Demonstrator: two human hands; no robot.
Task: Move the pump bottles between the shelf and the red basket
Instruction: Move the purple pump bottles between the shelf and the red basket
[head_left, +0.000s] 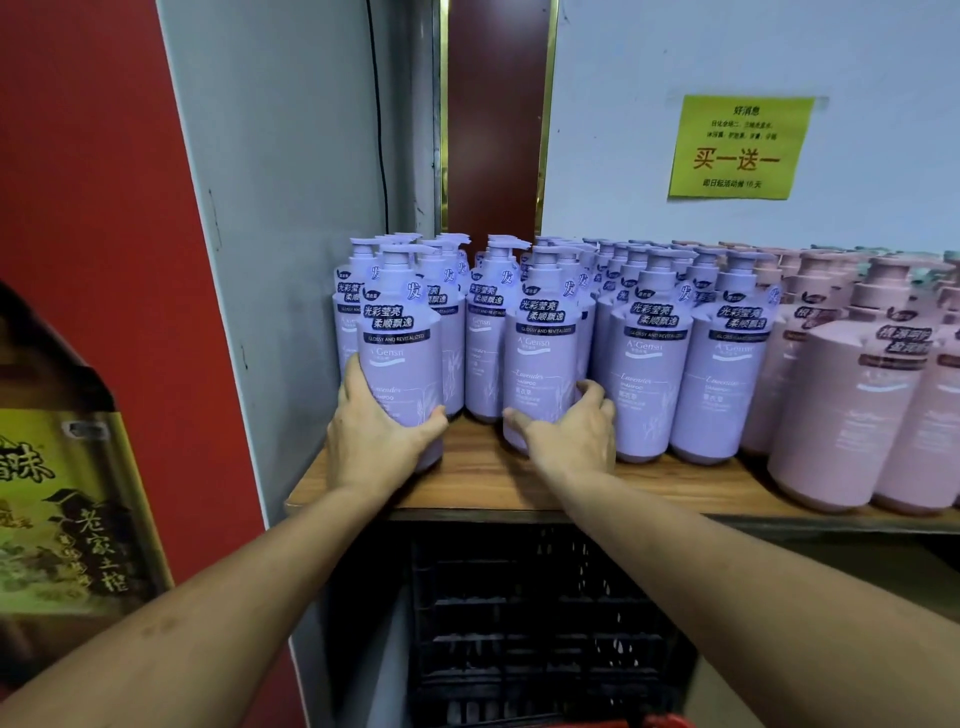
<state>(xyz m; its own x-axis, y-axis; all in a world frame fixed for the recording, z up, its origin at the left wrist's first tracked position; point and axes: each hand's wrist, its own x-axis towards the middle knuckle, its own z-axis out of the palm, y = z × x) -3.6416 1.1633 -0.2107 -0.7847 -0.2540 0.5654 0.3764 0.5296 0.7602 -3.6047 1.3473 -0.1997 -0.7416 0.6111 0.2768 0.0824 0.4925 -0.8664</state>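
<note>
The front lavender pump bottle (402, 358) stands upright near the front left corner of the shelf (483, 478). Your left hand (379, 431) grips its lower body, thumb across the front. Just to its right, your right hand (571, 436) curls round the base of a second lavender pump bottle (543, 358). More lavender bottles (649, 353) crowd behind and beside them, and pink bottles (852, 405) fill the shelf's right end. Under the shelf sits a black crate (519, 597), with the red basket (660, 721) just showing lowest in your view.
</note>
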